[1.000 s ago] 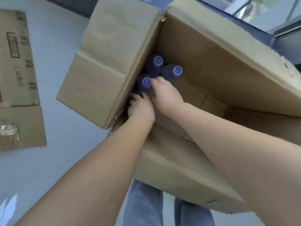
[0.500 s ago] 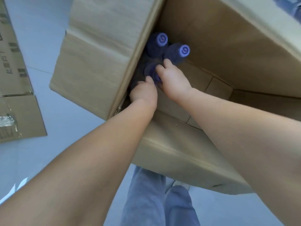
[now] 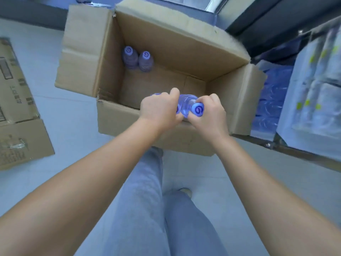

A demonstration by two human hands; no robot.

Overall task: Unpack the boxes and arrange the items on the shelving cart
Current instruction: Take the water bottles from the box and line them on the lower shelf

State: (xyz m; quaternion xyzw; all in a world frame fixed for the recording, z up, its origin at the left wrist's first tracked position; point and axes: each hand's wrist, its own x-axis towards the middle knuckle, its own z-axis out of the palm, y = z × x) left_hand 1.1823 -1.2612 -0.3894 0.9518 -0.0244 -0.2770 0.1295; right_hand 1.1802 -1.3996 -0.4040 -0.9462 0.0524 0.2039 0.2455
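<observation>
Both hands, left (image 3: 158,109) and right (image 3: 212,112), each apparently gripping a bottle (image 3: 186,104) above open box (image 3: 184,45), pale floor (image 3: 73,117).

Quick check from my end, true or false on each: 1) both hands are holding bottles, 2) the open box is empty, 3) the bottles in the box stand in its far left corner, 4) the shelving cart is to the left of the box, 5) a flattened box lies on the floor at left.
1) True: the left hand and right hand each grip a bottle.
2) False: two bottles remain in the open box.
3) True.
4) False: the cart is at right.
5) True: the flattened box lies there.
</observation>
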